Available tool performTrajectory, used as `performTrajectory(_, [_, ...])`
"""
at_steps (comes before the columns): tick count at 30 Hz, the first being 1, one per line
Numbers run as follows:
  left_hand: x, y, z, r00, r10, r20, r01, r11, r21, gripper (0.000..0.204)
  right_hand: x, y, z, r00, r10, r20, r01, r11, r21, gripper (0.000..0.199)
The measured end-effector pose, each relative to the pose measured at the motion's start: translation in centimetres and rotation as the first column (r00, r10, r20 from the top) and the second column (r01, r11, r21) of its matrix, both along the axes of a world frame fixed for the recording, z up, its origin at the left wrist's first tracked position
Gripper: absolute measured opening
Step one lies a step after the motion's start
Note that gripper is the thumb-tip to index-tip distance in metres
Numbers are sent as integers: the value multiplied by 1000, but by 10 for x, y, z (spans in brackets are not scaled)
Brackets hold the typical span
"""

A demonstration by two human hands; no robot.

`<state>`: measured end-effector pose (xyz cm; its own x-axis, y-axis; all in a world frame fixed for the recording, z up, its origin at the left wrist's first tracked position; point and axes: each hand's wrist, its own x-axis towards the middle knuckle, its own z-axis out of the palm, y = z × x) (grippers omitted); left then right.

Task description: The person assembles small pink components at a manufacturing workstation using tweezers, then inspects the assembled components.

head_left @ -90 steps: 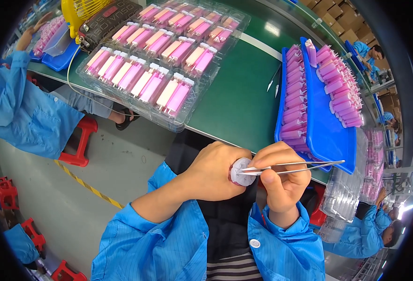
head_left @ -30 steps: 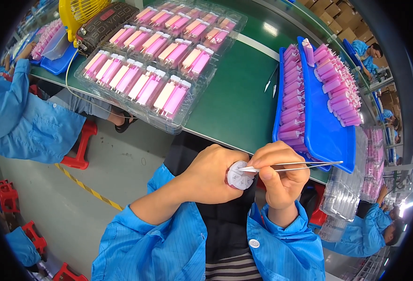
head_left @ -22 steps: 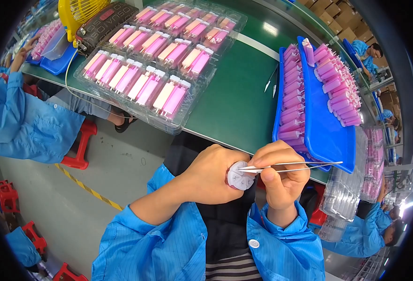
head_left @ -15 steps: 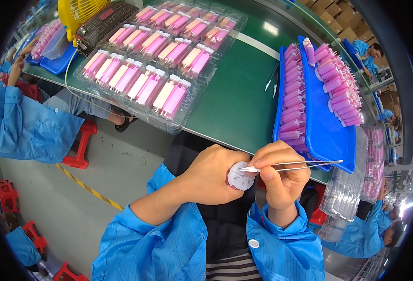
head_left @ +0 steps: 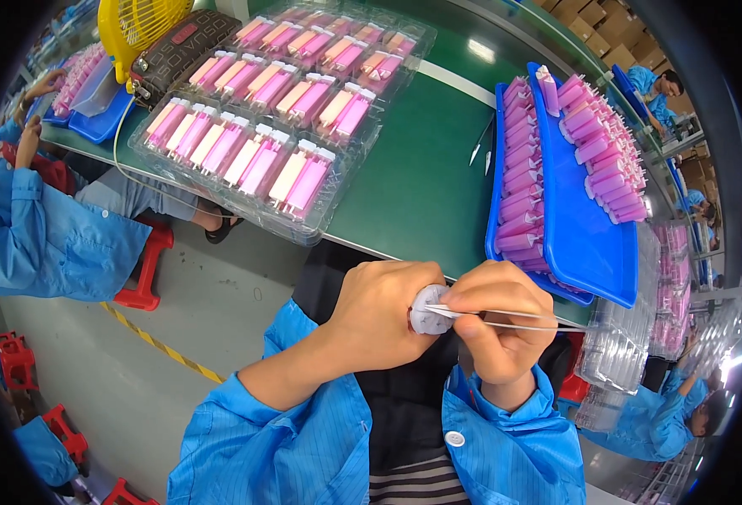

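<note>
My left hand [head_left: 381,316] is closed around a small part with a round white end [head_left: 428,310] that faces right; the rest of it is hidden in my fist, apart from a dark red edge. Between the thumb and fingers of my right hand [head_left: 505,316] is a pair of metal tweezers [head_left: 518,320], lying nearly level. Their tips reach onto the white end, near its middle. Both hands are in front of the table's near edge, above my lap.
On the green table [head_left: 413,160], a clear plastic tray [head_left: 312,227] holds pink and cream parts. Blue trays [head_left: 585,244] with many pink parts stand at right. A yellow fan [head_left: 131,29] and brown bag [head_left: 187,52] sit at back left. Clear empty trays [head_left: 619,349] lie far right; co-workers sit nearby.
My right hand has rolled a little and its fingers now bunch closer over the tweezers, whose arms look closer together. The white end has turned slightly in my left fist.
</note>
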<state>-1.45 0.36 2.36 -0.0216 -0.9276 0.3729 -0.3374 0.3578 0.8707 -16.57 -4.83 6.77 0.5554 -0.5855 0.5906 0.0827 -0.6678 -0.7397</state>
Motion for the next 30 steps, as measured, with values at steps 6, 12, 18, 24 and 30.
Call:
performTrajectory(6, [-12, -6, -5, 957, 288, 26, -271, 924, -269, 25, 4, 15, -17, 953, -146, 265, 86, 970, 226, 13])
performTrajectory(12, [-12, -6, -8, 935, 353, 36, -324, 889, -323, 24, 7, 16, -22, 946, -154, 284, 70, 956, 286, 13])
performTrajectory(18, [-11, -6, -8, 934, 351, 64, -318, 899, -300, 24, 8, 14, -23, 949, -156, 272, 78, 958, 277, 9])
performTrajectory(24, [-10, -7, -6, 935, 351, 42, -324, 899, -294, 23, 6, 11, -27, 945, -97, 313, 6, 960, 279, 9])
performTrajectory(30, [-10, -7, -7, 937, 344, 63, -313, 906, -286, 23, 9, 13, -24, 941, -147, 306, 46, 948, 315, 8])
